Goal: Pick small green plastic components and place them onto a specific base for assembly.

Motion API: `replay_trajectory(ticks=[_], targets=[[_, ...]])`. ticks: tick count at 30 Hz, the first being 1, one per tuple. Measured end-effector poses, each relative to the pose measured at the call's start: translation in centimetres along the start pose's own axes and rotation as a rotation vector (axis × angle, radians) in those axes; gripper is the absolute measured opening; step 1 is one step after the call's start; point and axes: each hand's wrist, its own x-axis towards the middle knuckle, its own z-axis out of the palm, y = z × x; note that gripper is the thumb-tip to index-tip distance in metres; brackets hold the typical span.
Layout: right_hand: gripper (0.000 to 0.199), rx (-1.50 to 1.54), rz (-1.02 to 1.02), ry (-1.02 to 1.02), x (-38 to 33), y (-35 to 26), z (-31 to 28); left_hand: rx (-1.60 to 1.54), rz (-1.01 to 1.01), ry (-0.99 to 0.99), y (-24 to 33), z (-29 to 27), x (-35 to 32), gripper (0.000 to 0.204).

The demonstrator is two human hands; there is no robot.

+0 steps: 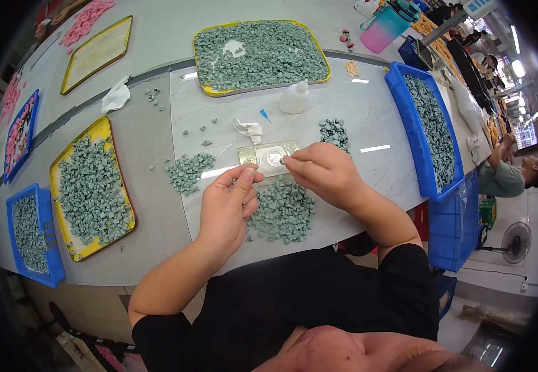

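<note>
I see my right hand (323, 172) with thumb and forefinger pressed together on one small grey-green plastic piece (285, 161), holding it just over the round clear puddle on the small yellowish glossy pad (268, 156). My left hand (227, 208) has its fingers curled in, thumb against forefinger; it seems to pinch another piece, but I cannot tell for sure. Both hands hover above the loose pile of grey-green pieces (283, 211) on the pale marble-patterned table (368, 118). A white squeeze bottle (295, 98) stands beyond the pad, a crumpled white tissue (248, 129) near it.
</note>
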Motion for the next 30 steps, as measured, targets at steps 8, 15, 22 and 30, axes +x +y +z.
replay_trajectory(ticks=[8,15,22,30], targets=[[0.007,1.172,0.953,-0.005,0.6,-1.2,-0.5,0.088,-0.063,-0.092,0.0,0.0,-0.6,0.016],[0.007,1.203,0.91,0.04,0.5,-1.7,0.6,0.102,-0.172,-0.144,0.0,-0.2,-0.7,0.025],[0.022,0.339,0.095,0.16,0.8,-2.3,1.2,0.073,-0.213,-0.154,0.0,-0.2,-0.8,0.033],[0.027,0.122,-0.107,0.17,0.9,-2.7,1.7,0.057,-0.22,-0.14,0.1,-0.2,-1.2,0.034]])
